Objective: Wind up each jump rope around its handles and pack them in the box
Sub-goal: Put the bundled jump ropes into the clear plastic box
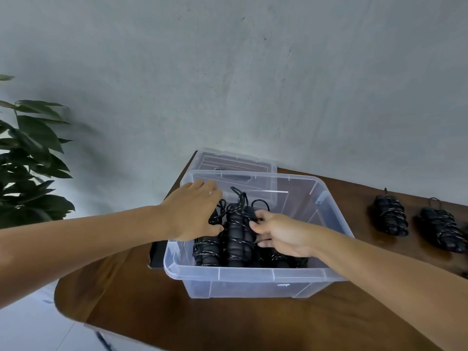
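Several wound ropes (238, 234) already lie in the box (253, 274). The right hand (281, 236) pinches one there; the left hand (195, 211) rests open beside it. Two ropes (415, 221) wait right of the box.

Left grip (195, 211) spread flat, right grip (276, 234) curled, both arms extended.

Brown wooden table (253, 323) — clear box (253, 277), lid (235, 162), two wound ropes (390, 219) apart.
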`<action>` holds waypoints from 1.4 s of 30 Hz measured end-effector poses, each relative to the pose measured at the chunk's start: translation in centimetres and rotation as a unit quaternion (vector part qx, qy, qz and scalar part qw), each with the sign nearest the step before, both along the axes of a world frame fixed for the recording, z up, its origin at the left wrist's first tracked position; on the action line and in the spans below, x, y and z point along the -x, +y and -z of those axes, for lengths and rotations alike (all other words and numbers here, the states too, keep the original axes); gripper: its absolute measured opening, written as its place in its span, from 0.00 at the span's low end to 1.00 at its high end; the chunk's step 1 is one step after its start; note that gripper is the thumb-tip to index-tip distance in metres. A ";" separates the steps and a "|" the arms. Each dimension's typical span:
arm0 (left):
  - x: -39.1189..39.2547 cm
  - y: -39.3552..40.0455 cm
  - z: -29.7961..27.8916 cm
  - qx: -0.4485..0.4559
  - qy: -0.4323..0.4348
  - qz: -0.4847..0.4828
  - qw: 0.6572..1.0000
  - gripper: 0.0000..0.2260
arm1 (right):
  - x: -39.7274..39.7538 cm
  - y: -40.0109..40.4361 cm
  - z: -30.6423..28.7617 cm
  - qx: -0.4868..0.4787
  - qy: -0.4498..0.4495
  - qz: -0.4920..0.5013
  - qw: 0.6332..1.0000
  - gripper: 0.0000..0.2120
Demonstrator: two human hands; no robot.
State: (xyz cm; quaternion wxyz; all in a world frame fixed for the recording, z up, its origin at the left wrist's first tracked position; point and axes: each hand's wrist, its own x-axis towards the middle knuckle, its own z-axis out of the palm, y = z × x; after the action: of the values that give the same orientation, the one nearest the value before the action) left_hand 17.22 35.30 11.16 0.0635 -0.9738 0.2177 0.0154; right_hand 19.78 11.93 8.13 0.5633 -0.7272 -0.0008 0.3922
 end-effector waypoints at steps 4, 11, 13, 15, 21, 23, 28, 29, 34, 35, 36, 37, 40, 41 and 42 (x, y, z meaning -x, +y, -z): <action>0.0 0.2 0.0 0.006 0.021 0.002 1.000 0.27 | 0.3 1.3 0.0 0.025 -0.053 0.010 0.998 0.20; -0.5 0.5 0.1 0.027 0.043 -0.003 0.999 0.26 | 0.6 2.0 -0.3 0.048 -0.069 -0.048 0.995 0.22; -0.6 0.4 0.3 0.027 0.045 -0.004 0.999 0.25 | 0.5 2.2 -0.3 0.068 -0.081 -0.070 0.992 0.24; -0.8 0.5 0.2 0.036 0.060 -0.006 0.998 0.25 | 0.3 2.6 -0.3 0.073 -0.084 -0.077 0.991 0.20; -1.0 1.2 -0.1 0.057 0.099 -0.019 0.993 0.27 | 0.0 2.9 -0.1 -0.004 -0.059 -0.062 0.996 0.15; -0.8 1.1 0.0 0.055 0.098 -0.024 0.993 0.27 | 0.0 2.7 0.2 -0.021 -0.054 -0.059 0.997 0.19; -0.5 0.8 -0.1 0.044 0.080 -0.025 0.995 0.29 | -0.5 2.5 0.3 -0.027 -0.039 -0.075 0.996 0.16; -0.4 0.7 -0.1 0.044 0.078 -0.025 0.996 0.29 | -0.6 2.5 0.2 -0.027 -0.029 -0.079 0.996 0.15; -0.7 0.6 -0.4 0.045 0.085 -0.026 0.995 0.32 | -0.8 2.4 0.2 0.067 -0.067 -0.112 0.989 0.17; -0.8 0.6 -0.5 0.051 0.090 -0.029 0.994 0.32 | -0.8 2.4 0.2 0.080 -0.073 -0.123 0.986 0.19; -0.9 0.6 -0.7 0.055 0.094 -0.031 0.994 0.33 | -0.7 2.4 0.1 0.092 -0.080 -0.133 0.984 0.21; -0.9 0.5 -0.8 0.056 0.095 -0.031 0.993 0.33 | -0.5 2.4 -0.1 0.103 -0.090 -0.136 0.981 0.23; -1.2 0.2 -1.5 0.066 0.093 -0.025 0.993 0.36 | -0.3 2.2 -0.6 0.125 -0.119 -0.113 0.978 0.23; -1.4 0.1 -1.8 0.076 0.091 -0.020 0.993 0.36 | -0.3 2.1 -0.9 0.132 -0.123 -0.109 0.978 0.23; -1.6 -0.1 -2.1 0.089 0.089 -0.015 0.992 0.35 | -0.3 1.9 -1.1 0.140 -0.126 -0.108 0.976 0.24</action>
State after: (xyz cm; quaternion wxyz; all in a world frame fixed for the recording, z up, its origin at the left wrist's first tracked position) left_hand 18.78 35.24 13.30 -0.0430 -0.9736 0.2083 0.0832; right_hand 20.09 13.86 9.18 0.4053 -0.8383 -0.0953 0.3521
